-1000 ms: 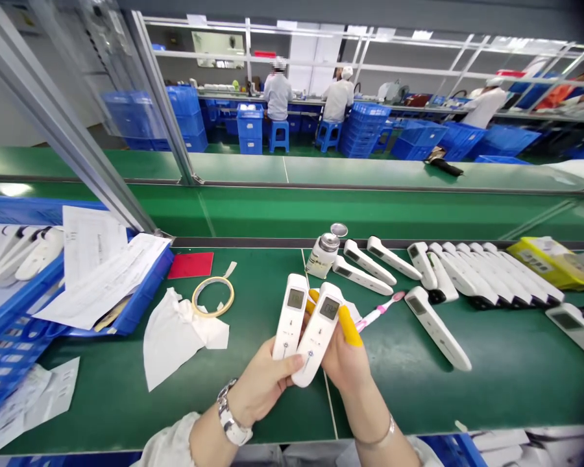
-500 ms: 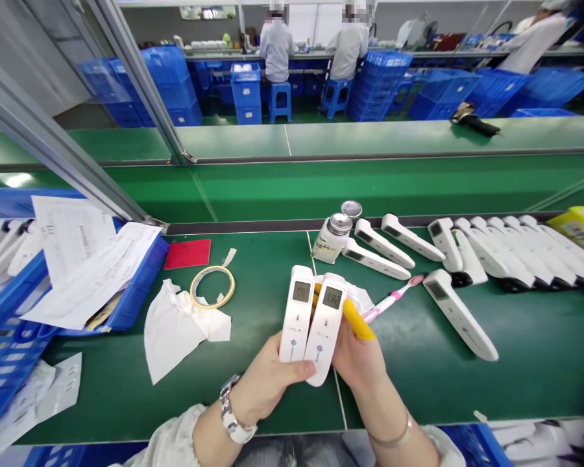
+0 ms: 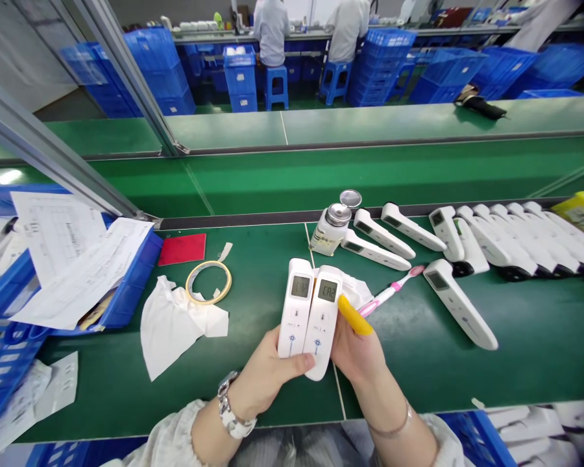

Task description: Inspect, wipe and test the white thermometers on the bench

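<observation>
A green workbench, stacked blue crates and white-clad workers show a factory workshop

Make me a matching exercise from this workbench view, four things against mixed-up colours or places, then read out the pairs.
Things
1. Pair of white devices showing characters
2. Tape roll
3. Rectangular card
4. Toothbrush

Colours or places
A. Plain red
B. Side by side, gripped by the left hand
C. Pink and white
D. Overlapping a white wipe

Pairs: 1-B, 2-D, 3-A, 4-C

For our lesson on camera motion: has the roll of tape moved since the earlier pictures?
No: the roll of tape shows no clear shift against the table seam; only the view moved.
</observation>
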`<state>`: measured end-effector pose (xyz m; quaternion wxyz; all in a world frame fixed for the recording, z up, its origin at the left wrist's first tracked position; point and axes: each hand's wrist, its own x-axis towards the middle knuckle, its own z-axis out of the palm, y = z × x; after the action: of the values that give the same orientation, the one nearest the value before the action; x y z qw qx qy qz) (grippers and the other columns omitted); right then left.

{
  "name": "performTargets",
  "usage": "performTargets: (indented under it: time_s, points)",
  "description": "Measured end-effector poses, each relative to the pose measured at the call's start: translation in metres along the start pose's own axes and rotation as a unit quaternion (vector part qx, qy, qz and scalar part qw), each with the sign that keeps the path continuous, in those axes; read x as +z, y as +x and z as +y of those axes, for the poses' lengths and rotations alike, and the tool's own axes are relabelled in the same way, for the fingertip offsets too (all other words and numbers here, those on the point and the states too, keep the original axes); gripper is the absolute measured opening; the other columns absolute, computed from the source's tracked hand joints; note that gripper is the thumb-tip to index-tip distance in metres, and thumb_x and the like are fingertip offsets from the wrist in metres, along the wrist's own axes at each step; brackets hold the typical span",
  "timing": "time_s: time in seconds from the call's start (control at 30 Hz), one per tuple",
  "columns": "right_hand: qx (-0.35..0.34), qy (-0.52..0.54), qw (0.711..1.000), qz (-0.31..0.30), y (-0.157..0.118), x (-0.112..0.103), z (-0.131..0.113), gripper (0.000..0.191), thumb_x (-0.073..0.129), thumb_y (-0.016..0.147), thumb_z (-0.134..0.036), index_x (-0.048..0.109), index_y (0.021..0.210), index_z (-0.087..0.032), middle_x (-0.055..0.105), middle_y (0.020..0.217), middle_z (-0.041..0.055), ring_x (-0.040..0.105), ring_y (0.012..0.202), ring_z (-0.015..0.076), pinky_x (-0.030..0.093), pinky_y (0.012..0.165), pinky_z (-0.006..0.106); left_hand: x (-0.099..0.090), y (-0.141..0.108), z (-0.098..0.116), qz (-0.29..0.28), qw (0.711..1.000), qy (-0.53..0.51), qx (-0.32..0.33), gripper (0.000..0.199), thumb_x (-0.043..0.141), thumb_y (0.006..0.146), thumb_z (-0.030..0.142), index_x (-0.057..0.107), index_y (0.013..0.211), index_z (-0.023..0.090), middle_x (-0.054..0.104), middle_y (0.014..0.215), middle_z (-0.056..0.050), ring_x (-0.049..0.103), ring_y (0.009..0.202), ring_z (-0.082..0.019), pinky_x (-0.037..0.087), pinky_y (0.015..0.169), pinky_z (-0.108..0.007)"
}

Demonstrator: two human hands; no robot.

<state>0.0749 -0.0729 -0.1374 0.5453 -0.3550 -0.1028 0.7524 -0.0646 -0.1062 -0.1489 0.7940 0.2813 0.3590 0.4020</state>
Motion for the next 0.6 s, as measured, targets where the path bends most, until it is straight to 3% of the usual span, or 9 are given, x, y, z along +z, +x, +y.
performTargets:
  time_s: [0.3,0.47,0.6]
  points:
    - [-0.012,0.003,1.0,-0.002,0.0042,0.0033,0.0032,0.036,0.066,0.07,-0.051,0.066,0.099,-0.03,0.069,0.106,-0.0025,0.052,0.114,0.03,0.044,0.095,0.045,0.0011,0.0012,-0.0012,0.022,0.997,0.062,0.033,0.04,0.069,0.073,0.024,0.057,0.11,0.018,0.065,0.109,-0.008,0.06,0.099,-0.021,0.047,0.086,-0.031]
    - [-0.008,-0.001,1.0,-0.007,0.0044,0.0019,0.004,0.031,0.065,0.07,-0.047,0.067,0.096,-0.029,0.071,0.101,-0.0021,0.051,0.116,0.0294,0.043,0.096,0.043,-0.0014,0.0029,-0.0034,0.017,0.999,0.035,0.026,0.038,0.07,0.073,0.025,0.057,0.108,0.017,0.066,0.107,-0.008,0.06,0.097,-0.019,0.046,0.085,-0.03]
    - [-0.012,-0.006,1.0,-0.014,0.0037,0.0014,0.0038,0.033,0.067,0.068,-0.046,0.066,0.097,-0.028,0.071,0.098,-0.0015,0.05,0.117,0.0294,0.043,0.097,0.043,-0.0027,0.0027,-0.0058,0.032,0.999,0.022,0.002,0.041,0.069,0.073,0.033,0.058,0.108,0.015,0.066,0.102,-0.01,0.061,0.086,-0.018,0.047,0.072,-0.027]
